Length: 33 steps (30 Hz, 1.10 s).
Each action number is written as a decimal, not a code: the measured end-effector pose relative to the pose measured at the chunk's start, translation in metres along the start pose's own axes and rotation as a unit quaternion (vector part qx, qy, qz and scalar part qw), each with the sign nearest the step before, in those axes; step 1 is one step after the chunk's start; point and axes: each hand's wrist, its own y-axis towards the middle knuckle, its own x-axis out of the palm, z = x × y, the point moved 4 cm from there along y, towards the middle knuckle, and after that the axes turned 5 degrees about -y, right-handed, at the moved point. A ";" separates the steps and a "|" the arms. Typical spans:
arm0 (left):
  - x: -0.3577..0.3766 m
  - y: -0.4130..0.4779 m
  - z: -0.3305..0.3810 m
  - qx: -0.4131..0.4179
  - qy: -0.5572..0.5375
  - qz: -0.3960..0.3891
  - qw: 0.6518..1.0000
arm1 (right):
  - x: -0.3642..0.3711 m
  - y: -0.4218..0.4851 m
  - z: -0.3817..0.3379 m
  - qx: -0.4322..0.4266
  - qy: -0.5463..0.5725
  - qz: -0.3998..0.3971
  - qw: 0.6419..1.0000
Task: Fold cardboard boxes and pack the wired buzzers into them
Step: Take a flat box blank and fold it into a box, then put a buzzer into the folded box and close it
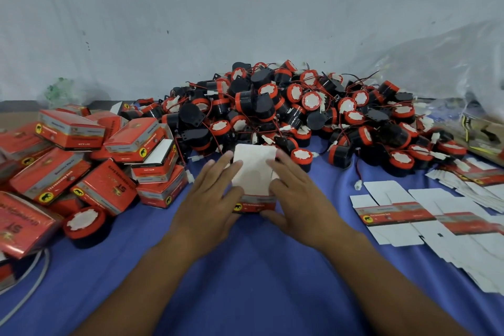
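A small cardboard box (253,172) stands on the blue cloth in the middle, its white flap side up and a red printed band along its near edge. My left hand (212,196) lies on its left side with straight fingers pressing the top flap. On the right side, my right hand (297,196) presses the flap with straight fingers, its thumb at the box's near right corner. A large heap of black and red wired buzzers (286,109) rises just behind the box. What is inside the box is hidden.
Several closed red boxes (90,161) are piled at the left, with one loose buzzer (84,224) in front of them. Flat unfolded box blanks (425,215) lie spread at the right. A clear plastic bag (450,68) sits at the back right. A white cable (32,278) curves at the lower left.
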 end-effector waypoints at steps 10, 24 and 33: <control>0.022 -0.017 -0.014 -0.323 -0.381 0.009 0.866 | 0.034 -0.003 -0.010 0.194 0.189 -0.103 0.957; 0.028 -0.022 -0.019 -0.346 -0.436 -0.069 0.828 | 0.073 0.033 0.096 0.351 0.128 -0.040 0.927; 0.029 -0.025 -0.019 -0.335 -0.477 -0.071 0.809 | 0.048 0.019 0.124 0.498 0.484 0.253 0.674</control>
